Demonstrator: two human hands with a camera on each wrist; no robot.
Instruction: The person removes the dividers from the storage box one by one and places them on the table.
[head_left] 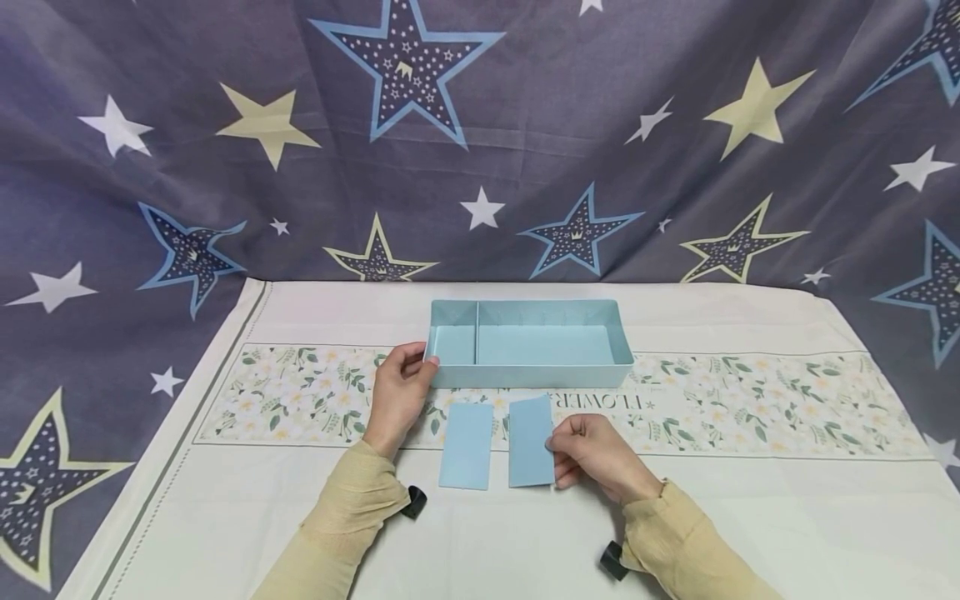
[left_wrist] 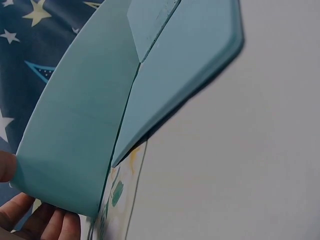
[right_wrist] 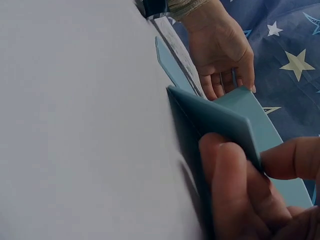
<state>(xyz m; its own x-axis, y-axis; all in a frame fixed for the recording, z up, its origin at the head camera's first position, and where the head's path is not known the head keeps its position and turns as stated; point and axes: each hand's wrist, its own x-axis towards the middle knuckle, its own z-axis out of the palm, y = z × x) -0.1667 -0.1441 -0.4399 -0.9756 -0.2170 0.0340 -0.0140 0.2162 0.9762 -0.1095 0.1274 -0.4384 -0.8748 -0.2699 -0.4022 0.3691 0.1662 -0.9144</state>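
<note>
A long light-blue box (head_left: 528, 377) with no lid stands on the table, a thin divider (head_left: 476, 333) marking off its smaller left compartment. My left hand (head_left: 399, 392) grips its front left corner, the thumb on the top edge and fingers around the end. Two flat blue rectangular panels are in front of the box. The left panel (head_left: 466, 446) lies flat on the cloth. At its right edge, my right hand (head_left: 596, 454) pinches the right panel (head_left: 530, 442) between thumb and fingers. The held panel (right_wrist: 215, 112) is tilted, its gripped side raised off the table.
A white tablecloth (head_left: 225, 517) with a printed floral band (head_left: 750, 404) covers the table. Behind it hangs a dark curtain (head_left: 420, 183) with stars. Each wrist wears a black strap piece, one (head_left: 415, 502) on the left and one (head_left: 613, 561) on the right.
</note>
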